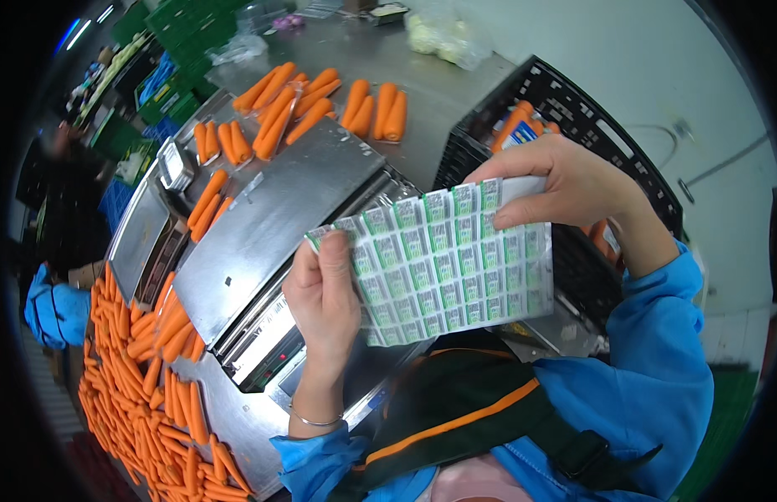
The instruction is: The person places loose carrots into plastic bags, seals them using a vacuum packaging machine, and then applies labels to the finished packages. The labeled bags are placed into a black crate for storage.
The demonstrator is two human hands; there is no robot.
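A sheet of small printed labels [445,270], green and white with codes on them, is held up before my chest. My left hand [325,301] grips its left edge, thumb on the printed face. At the upper right corner, my right hand [558,179] pinches the sheet between thumb and fingers; a blank white strip shows there. Below and behind the sheet is a stainless steel wrapping machine [281,226], partly hidden by it. Packs of carrots [388,113] lie on the steel table beyond the machine.
Loose carrots [137,401] are heaped at the left. A black plastic crate [551,94] holding packed carrots stands at the right, behind my right forearm. Green crates [187,37] are stacked at the back left. A bag of pale vegetables [448,37] rests near the wall.
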